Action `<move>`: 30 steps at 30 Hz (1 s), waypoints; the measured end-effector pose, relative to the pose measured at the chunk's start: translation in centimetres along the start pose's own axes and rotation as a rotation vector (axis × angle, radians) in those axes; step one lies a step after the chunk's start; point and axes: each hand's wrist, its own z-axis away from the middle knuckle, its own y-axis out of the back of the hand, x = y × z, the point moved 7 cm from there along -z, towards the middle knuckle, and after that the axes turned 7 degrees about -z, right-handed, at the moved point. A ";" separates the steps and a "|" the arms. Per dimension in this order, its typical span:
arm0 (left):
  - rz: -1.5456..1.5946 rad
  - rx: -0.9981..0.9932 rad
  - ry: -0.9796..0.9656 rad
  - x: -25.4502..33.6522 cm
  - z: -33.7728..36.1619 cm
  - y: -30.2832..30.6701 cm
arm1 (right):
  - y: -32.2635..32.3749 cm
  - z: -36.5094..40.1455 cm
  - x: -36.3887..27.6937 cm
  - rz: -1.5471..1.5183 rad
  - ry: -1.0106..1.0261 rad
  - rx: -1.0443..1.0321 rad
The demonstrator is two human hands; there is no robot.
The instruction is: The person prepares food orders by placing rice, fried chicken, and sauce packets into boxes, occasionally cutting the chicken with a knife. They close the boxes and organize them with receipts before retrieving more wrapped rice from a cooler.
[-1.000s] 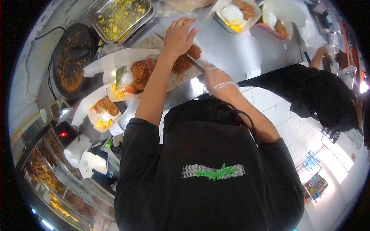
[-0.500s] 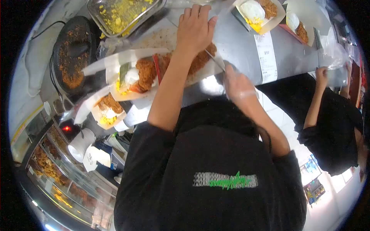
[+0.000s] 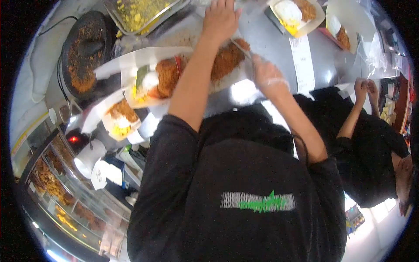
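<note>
My right hand (image 3: pixel 268 76) is closed round the handle of a knife (image 3: pixel 241 47), whose blade crosses a brown fried chicken piece (image 3: pixel 229 60) on a pale, crumb-strewn board. Beyond the blade, near its tip, my left hand (image 3: pixel 220 21) lies with fingers stretched out and pointing away. My left forearm hides part of the board. To its left stands a paper box (image 3: pixel 131 83) with rice, yellow egg bits and fried chicken (image 3: pixel 168 77). A smaller box (image 3: pixel 121 118) of similar food sits nearer to me.
A stone mortar (image 3: pixel 85 56) with red-brown seasoning and a metal tray (image 3: pixel 146 15) of yellow bits stand at the left. Two filled boxes (image 3: pixel 299 17) and a receipt (image 3: pixel 302 63) are on the right. Another person (image 3: pixel 371 144) stands there, hands near a plastic bag. A heated display (image 3: pixel 65 196) is lower left.
My left hand has shifted slightly up and away, and my right hand has moved a little up with the knife. The other person's hands have come together.
</note>
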 end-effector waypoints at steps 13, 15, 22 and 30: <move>-0.123 -0.067 0.064 -2.8 4.9 1.6 | -3.2 0.4 -5.1 -0.148 -0.080 -0.146; -0.088 0.008 0.044 -3.0 2.6 3.4 | -0.8 3.2 -6.9 -0.204 -0.030 -0.035; -0.101 -0.059 0.167 -5.7 4.8 -0.7 | -5.6 0.3 -6.2 -0.152 0.026 -0.027; 0.563 0.344 0.012 1.0 8.6 16.1 | 5.6 3.6 -1.6 -0.215 -0.036 0.124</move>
